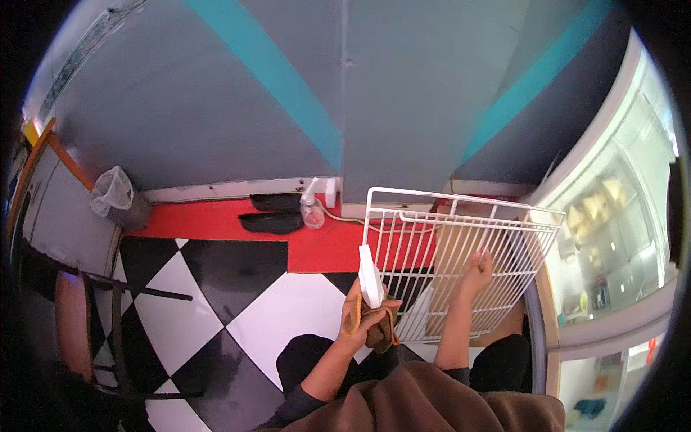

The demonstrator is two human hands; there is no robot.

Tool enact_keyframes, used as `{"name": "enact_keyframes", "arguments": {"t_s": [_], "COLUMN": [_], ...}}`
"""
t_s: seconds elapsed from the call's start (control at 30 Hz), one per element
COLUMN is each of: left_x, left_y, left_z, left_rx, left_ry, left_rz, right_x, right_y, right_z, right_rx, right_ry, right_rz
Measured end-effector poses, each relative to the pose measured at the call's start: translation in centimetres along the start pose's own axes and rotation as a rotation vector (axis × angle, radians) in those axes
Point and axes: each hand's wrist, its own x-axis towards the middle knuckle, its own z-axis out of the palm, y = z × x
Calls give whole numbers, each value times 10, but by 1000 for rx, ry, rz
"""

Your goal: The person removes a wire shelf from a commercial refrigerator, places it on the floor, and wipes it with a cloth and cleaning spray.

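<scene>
A white wire rack [415,217] with a white plastic piece [370,276] at its left side is tilted in front of me, over my knees. My left hand [360,318] holds a brown cloth [382,332] with orange edging against the lower end of the plastic piece. At the middle of the rack, my right hand [478,275] is curled at the wires; where exactly its fingers grip cannot be fully seen.
A clear spray bottle [312,213] and black shoes [272,222] stand by the grey wall. A lined bin [127,202] is at left, near a dark metal frame [121,335]. At right stands a lit glass-fronted cabinet [610,329]. Cardboard [451,248] lies behind the rack.
</scene>
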Motion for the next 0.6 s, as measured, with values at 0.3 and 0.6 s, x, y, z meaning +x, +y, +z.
{"name": "enact_keyframes", "arguments": {"t_s": [0.3, 0.6], "left_x": [3, -27], "left_y": [8, -1], "left_z": [6, 28], "left_rx": [87, 24], "left_ry": [36, 8], "left_rz": [77, 47], "right_x": [-9, 12], "right_y": [-73, -55], "right_z": [75, 126], "right_rx": [221, 423], "right_ry": [-90, -190], "right_rz": [-124, -201]}}
